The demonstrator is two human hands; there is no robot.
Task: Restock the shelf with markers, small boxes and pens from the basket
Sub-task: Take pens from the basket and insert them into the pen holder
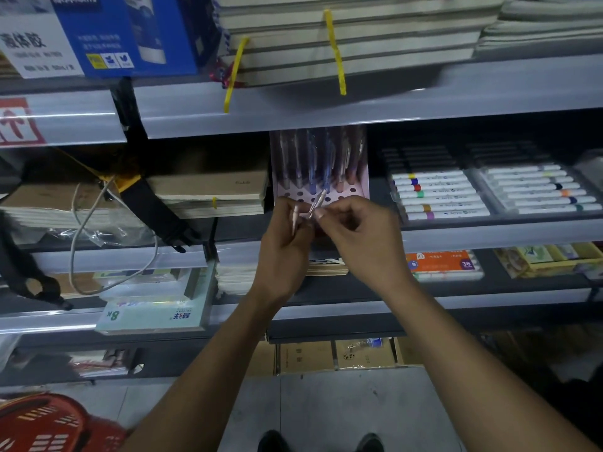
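Shoes below. Left hand grips one pen; right hand pinches another pen over the perforated display box at the shelf's front edge. I'd seat its tip squarely in an open hole.

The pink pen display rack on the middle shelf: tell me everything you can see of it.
The pen display rack looks like pink cardboard with a slanted base punched with rows of round holes. Several pens stand upright in the back holes; the front holes are free. It sits between stacked notebooks and marker trays. Both hands hold pens just before it.
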